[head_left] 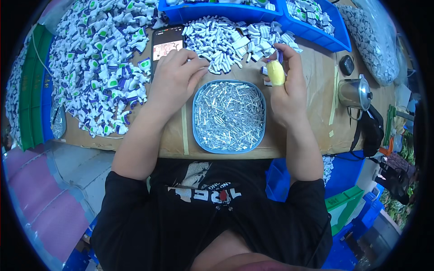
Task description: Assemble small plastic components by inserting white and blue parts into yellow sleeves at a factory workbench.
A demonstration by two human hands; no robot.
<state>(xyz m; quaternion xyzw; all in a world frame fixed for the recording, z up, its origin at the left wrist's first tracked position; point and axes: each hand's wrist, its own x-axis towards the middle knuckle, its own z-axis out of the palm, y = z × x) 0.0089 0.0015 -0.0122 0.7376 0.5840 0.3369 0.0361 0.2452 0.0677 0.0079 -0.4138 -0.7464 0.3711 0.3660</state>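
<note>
My left hand (178, 74) is above the table, thumb and fingertips pinched together beside a pile of small white-and-purple tube-like parts (210, 40). Whatever it pinches is too small to make out. In my right hand (291, 90), thumb and fingers close on a small purple-and-white plastic part (280, 56); a yellow wrapping (275, 73) covers that thumb. Between my forearms stands a blue square-sided tub (196, 135) full of thin silvery metal pins (229, 115). Flat white ribbed pieces (266, 38) lie just beyond my right hand.
A large heap of white, purple and green plastic parts (101, 67) covers the left side. A phone (167, 36) lies behind my left hand. Blue bins (221, 14) line the back. At right are a metal lidded pot (355, 93), a black rounded object (346, 65) and a bulging clear bag (373, 45).
</note>
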